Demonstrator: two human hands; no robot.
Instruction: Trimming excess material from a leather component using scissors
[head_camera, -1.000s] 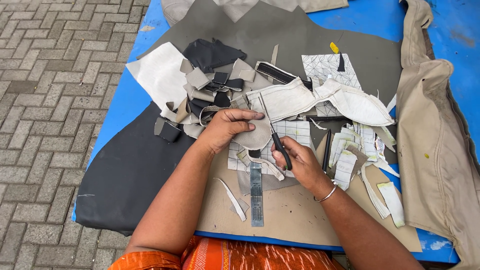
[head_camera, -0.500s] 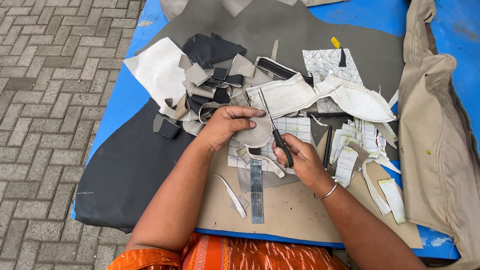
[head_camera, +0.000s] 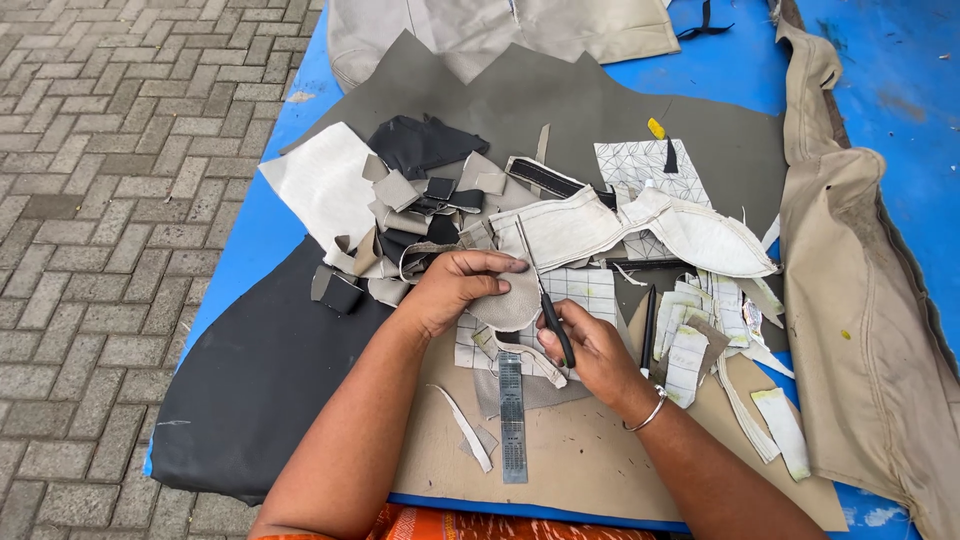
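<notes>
Head view: starting at the left of the frame, I see grey brick paving (head_camera: 110, 200), then the blue table (head_camera: 240, 260) with a large dark grey sheet (head_camera: 260, 380) spread over its lower left. Above that sheet lies a pale off-white panel (head_camera: 325, 185) and a heap of black and beige scraps (head_camera: 420, 200).

At the centre, my left hand (head_camera: 450, 290) is closed around a small rounded beige leather piece (head_camera: 510, 300), thumb on top, fingers under it. Just right of it, my right hand (head_camera: 590, 350) grips the black handles of the scissors (head_camera: 540, 290), fingers through the loops. Their long axis runs from the handles at centre up and slightly left, with the tips pointing toward the top of the frame; the blades look narrowly parted at the edge of the leather piece.

Below the hands a metal ruler (head_camera: 512, 415) lies upright in the frame on a tan board (head_camera: 580, 460), with a thin pale strip (head_camera: 465, 425) to its left. Right of the scissors are a black pen (head_camera: 648, 325), a white shaped panel (head_camera: 650, 230), cut paper patterns (head_camera: 700, 330), and at the far right a tan fabric (head_camera: 860, 330) draped over the table edge.
</notes>
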